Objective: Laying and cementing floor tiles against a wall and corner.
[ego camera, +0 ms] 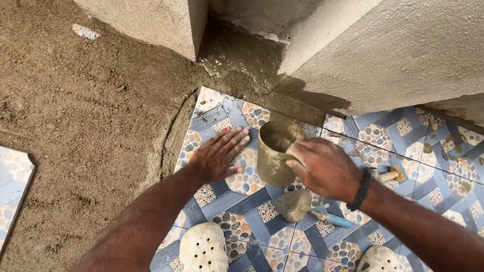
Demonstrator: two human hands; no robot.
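My left hand point(217, 155) lies flat, fingers spread, on a patterned blue and pebble-print floor tile point(222, 113) at the edge of the laid tiles. My right hand point(325, 168) grips a mud-coated metal cup point(276, 153) by its side, held upright just above the tiles, to the right of my left hand. The cup holds grey slurry. A black band sits on my right wrist. A trowel point(302, 206) with a blue handle and mortar-caked blade lies on the tiles below the cup.
Loose brown sand bed point(85, 126) spreads to the left. Rough cement walls point(398, 50) rise at the back, with wet mortar point(242, 55) in the corner. A loose tile point(12, 186) lies at far left. Two cream perforated clogs point(204, 248) point(378, 259) are at the bottom.
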